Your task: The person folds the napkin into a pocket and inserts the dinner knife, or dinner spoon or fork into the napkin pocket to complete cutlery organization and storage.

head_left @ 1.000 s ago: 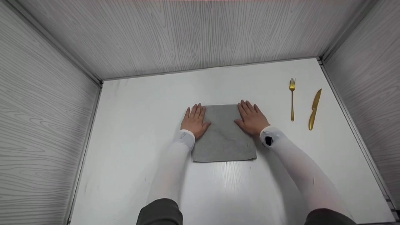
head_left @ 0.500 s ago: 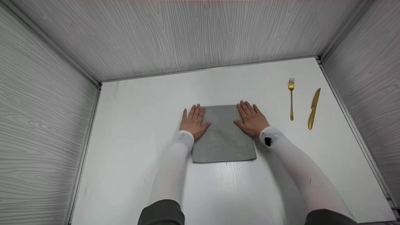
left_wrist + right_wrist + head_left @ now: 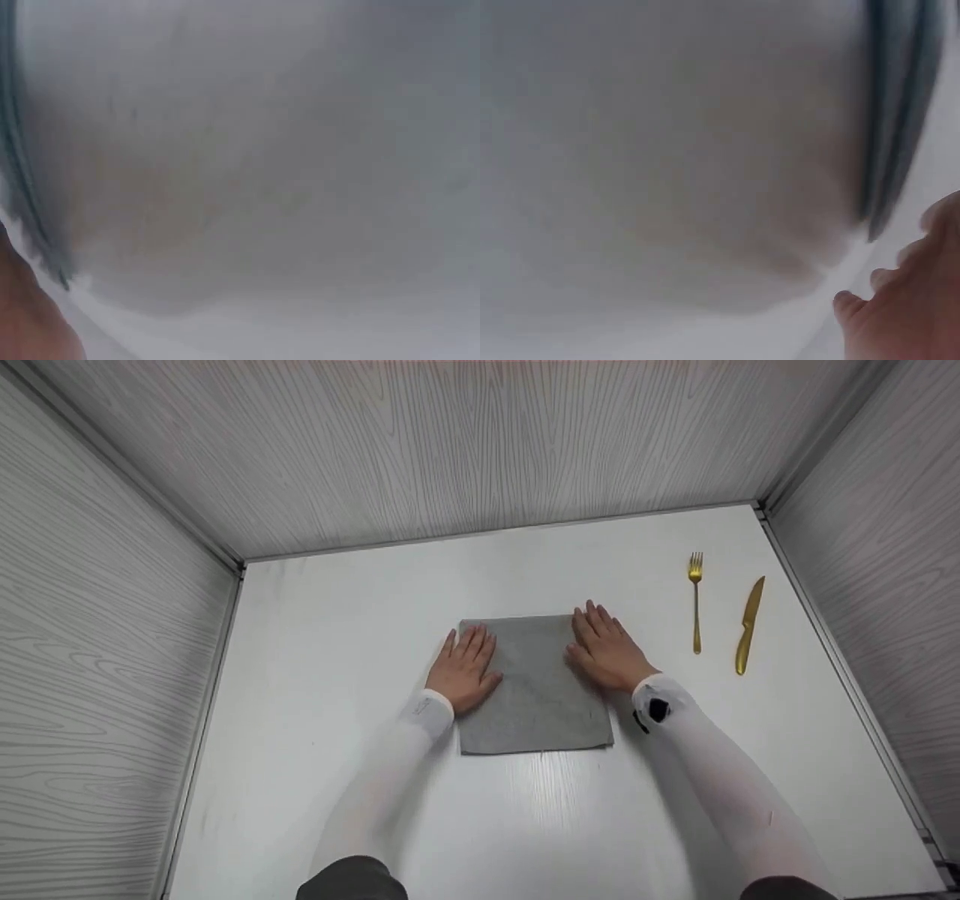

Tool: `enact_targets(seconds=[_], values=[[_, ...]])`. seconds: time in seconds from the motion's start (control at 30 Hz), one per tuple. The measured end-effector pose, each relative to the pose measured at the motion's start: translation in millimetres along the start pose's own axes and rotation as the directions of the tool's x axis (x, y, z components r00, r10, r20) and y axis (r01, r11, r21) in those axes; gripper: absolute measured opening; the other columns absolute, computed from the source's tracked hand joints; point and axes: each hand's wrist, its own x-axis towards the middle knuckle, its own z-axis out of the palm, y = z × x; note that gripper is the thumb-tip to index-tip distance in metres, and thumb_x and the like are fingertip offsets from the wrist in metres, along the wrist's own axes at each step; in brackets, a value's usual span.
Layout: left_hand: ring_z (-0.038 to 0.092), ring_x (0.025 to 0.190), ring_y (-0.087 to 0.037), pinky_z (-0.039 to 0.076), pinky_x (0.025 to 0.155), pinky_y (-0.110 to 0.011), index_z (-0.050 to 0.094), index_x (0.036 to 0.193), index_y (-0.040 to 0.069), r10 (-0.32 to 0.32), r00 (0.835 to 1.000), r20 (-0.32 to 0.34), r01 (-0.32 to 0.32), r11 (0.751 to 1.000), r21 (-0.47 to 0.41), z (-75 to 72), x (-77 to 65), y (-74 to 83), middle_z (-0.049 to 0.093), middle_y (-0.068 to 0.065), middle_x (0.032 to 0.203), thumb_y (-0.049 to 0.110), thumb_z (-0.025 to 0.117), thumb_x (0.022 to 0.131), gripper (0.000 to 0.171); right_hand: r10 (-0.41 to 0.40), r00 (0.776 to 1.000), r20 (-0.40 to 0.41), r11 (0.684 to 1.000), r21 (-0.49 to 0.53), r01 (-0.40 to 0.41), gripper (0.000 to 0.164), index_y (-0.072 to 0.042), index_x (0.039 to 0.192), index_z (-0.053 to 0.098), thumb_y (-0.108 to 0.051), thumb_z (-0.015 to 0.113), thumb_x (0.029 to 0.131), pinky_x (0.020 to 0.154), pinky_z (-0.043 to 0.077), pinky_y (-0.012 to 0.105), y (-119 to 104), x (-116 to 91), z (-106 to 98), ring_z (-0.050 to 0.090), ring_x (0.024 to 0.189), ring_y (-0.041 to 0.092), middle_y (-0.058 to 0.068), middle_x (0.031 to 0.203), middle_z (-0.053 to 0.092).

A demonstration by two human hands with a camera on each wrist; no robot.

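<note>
A grey folded cloth lies flat, roughly square, on the white table in the head view. My left hand rests palm down over its left edge, fingers straight and a little spread. On the opposite side my right hand lies over the cloth's right edge, its fingers extended past the far right corner. In the left wrist view only a bit of the left hand shows at the lower left corner. The right wrist view has the right hand at lower right, beside the layered cloth edge.
To the right on the table lie a gold fork and a gold knife, both with handles toward me. Wood-grain panels wall the table at the back and on both sides.
My left hand has slid back toward me, uncovering the cloth's far left corner. My right hand has shifted slightly to the right. The cloth keeps its place and shape.
</note>
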Motion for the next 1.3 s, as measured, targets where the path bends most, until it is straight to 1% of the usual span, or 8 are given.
enact_targets(seconds=[0.2, 0.33, 0.43, 0.6, 0.73, 0.97, 1.13, 1.3], values=[[0.002, 0.157, -0.022, 0.001, 0.127, -0.043, 0.006, 0.162, 0.015, 0.090, 0.996, 0.023, -0.090, 0.996, -0.021, 1.4, -44.1, 17.1, 0.005, -0.005, 0.169, 0.059, 0.023, 0.104, 0.075, -0.076, 0.996, 0.043, 0.992, -0.095, 0.080, 0.077, -0.005, 0.160, 0.011, -0.055, 0.031, 0.105, 0.126, 0.006, 0.049, -26.0, -38.9, 10.3, 0.002, 0.156, 0.031, 0.015, 0.168, 0.005], [0.003, 0.156, -0.023, 0.004, 0.127, -0.043, 0.008, 0.162, 0.014, 0.136, 0.990, 0.035, -0.136, 0.991, -0.009, 9.4, -60.3, 22.8, 0.006, -0.006, 0.169, 0.060, 0.021, 0.104, 0.075, -0.096, 0.994, 0.048, 0.982, -0.161, 0.102, 0.078, -0.002, 0.159, 0.017, -0.053, 0.038, 0.104, 0.126, 0.012, 0.050, -26.7, -55.4, 17.3, 0.010, 0.155, 0.034, 0.017, 0.166, 0.015], [0.002, 0.157, -0.023, 0.005, 0.127, -0.042, 0.008, 0.162, 0.014, 0.144, 0.989, 0.044, -0.144, 0.990, -0.003, 16.0, -64.1, 23.3, 0.005, -0.006, 0.169, 0.061, 0.019, 0.103, 0.076, -0.102, 0.994, 0.045, 0.972, -0.209, 0.109, 0.077, -0.002, 0.158, 0.020, -0.053, 0.040, 0.104, 0.125, 0.015, 0.051, -20.8, -62.1, 22.0, 0.014, 0.154, 0.034, 0.017, 0.166, 0.017], [0.000, 0.156, -0.025, 0.004, 0.127, -0.042, 0.006, 0.162, 0.015, 0.142, 0.988, 0.054, -0.141, 0.990, -0.023, 22.8, -64.8, 21.5, 0.001, -0.007, 0.169, 0.064, 0.017, 0.102, 0.078, -0.119, 0.992, 0.045, 0.961, -0.245, 0.126, 0.076, -0.006, 0.160, 0.017, -0.055, 0.035, 0.105, 0.125, 0.015, 0.051, -11.7, -66.4, 29.0, 0.013, 0.155, 0.031, 0.013, 0.167, 0.015], [0.000, 0.156, -0.026, 0.005, 0.127, -0.042, 0.006, 0.162, 0.015, 0.142, 0.989, 0.033, -0.142, 0.990, -0.022, 23.5, -65.0, 20.1, 0.001, -0.007, 0.170, 0.065, 0.016, 0.102, 0.079, -0.126, 0.991, 0.044, 0.961, -0.244, 0.133, 0.076, -0.007, 0.160, 0.016, -0.056, 0.034, 0.105, 0.125, 0.014, 0.051, -10.7, -65.7, 28.5, 0.012, 0.155, 0.030, 0.012, 0.167, 0.014], [0.001, 0.156, -0.026, 0.006, 0.127, -0.043, 0.007, 0.162, 0.015, 0.143, 0.989, 0.030, -0.142, 0.990, -0.024, 20.0, -68.3, 20.0, 0.002, -0.007, 0.169, 0.064, 0.017, 0.103, 0.078, -0.114, 0.991, 0.063, 0.959, -0.253, 0.127, 0.076, -0.006, 0.160, 0.016, -0.056, 0.033, 0.105, 0.125, 0.014, 0.051, -14.6, -64.9, 27.2, 0.011, 0.155, 0.031, 0.013, 0.167, 0.013], [0.001, 0.156, -0.025, 0.004, 0.127, -0.042, 0.007, 0.162, 0.014, 0.145, 0.989, 0.039, -0.144, 0.989, -0.035, 12.9, -81.6, 24.6, 0.003, -0.007, 0.169, 0.061, 0.018, 0.104, 0.076, -0.123, 0.992, 0.022, 0.964, -0.234, 0.125, 0.076, -0.007, 0.160, 0.017, -0.056, 0.034, 0.104, 0.126, 0.012, 0.050, -22.0, -74.3, 30.3, 0.011, 0.155, 0.030, 0.013, 0.167, 0.014], [0.003, 0.156, -0.023, 0.006, 0.127, -0.041, 0.010, 0.162, 0.015, 0.195, 0.980, 0.036, -0.195, 0.981, -0.007, 15.1, -96.2, 30.5, 0.006, -0.006, 0.169, 0.059, 0.017, 0.104, 0.073, -0.135, 0.991, 0.013, 0.965, -0.225, 0.134, 0.076, -0.005, 0.159, 0.020, -0.054, 0.039, 0.104, 0.125, 0.013, 0.050, -32.6, -93.0, 35.8, 0.013, 0.155, 0.031, 0.014, 0.167, 0.016]])
